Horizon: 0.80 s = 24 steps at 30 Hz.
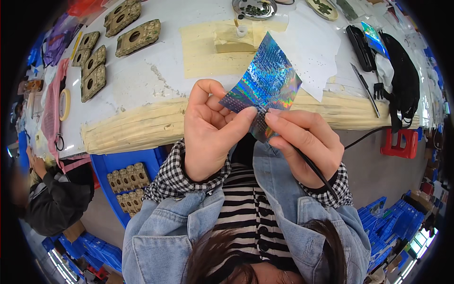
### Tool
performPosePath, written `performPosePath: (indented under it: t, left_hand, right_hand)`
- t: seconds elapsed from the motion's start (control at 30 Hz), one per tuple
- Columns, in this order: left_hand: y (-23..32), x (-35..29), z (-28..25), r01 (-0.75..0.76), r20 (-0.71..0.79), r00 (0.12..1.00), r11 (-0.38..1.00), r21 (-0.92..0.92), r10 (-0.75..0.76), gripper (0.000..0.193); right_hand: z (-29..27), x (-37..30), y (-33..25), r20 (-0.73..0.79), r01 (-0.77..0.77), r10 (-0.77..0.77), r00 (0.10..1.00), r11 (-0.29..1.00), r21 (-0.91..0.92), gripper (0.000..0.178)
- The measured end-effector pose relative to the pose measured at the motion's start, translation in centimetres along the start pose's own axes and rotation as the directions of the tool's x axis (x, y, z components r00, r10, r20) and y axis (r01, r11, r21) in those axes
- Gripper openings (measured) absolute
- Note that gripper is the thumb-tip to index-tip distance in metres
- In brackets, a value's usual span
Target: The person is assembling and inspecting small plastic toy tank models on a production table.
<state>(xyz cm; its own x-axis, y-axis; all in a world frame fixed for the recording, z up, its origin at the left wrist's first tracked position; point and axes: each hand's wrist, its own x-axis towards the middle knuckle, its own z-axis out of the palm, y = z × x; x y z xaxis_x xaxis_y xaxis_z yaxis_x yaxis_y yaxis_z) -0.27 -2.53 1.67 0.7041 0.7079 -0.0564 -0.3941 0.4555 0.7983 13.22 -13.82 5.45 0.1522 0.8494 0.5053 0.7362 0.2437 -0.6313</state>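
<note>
A shiny blue holographic sheet (269, 71) with rows of small marks is held up, bent, over the table's near edge. My left hand (210, 128) pinches its lower left part between thumb and fingers. At the sheet's lower corner, the fingertips of my right hand (309, 142) meet my left thumb. A slim black tool (314, 168) runs through my right hand and out toward the wrist; its tip is hard to make out. Beyond the sheet, a small white cup (241, 31) with a stick in it stands on a tape-covered block (231, 42).
Several camouflage-patterned parts (138, 38) lie at the far left; more fill a blue bin (106, 163) below the edge. A metal dish (254, 7) holds small dark green pieces. Tweezers (366, 90) and a black case (360, 47) lie right. Another person's sleeve (59, 203) shows left.
</note>
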Motion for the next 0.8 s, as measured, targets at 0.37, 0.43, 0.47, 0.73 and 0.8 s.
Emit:
performPosePath:
  t: [0.37,0.43,0.47,0.73,0.8]
  left_hand:
    - [-0.03,0.00,0.00,-0.008,-0.008,1.000,1.000,-0.001,0.008,0.036]
    - [0.07,0.06,0.18,-0.001,-0.021,1.000,1.000,0.006,0.001,0.036]
    - [0.07,0.09,0.15,0.006,-0.017,1.000,1.000,-0.005,-0.006,0.036]
    - [0.15,0.12,0.04,0.029,-0.029,0.999,0.999,-0.023,-0.030,0.035]
    - [0.23,0.13,0.09,0.029,-0.029,0.999,0.999,-0.029,-0.030,0.035]
  right_hand:
    - [0.59,-0.19,0.10,-0.039,0.053,-0.056,0.998,0.995,-0.080,0.036]
    - [0.55,-0.25,0.03,-0.029,0.059,-0.063,0.998,0.993,-0.100,0.037]
    - [0.53,-0.27,0.01,-0.024,0.063,-0.066,0.998,0.992,-0.109,0.037]
    - [0.63,-0.46,0.32,-0.018,0.150,-0.154,0.988,0.979,-0.138,0.039]
    - [0.64,-0.45,0.32,-0.009,0.141,-0.143,0.990,0.981,-0.136,0.039]
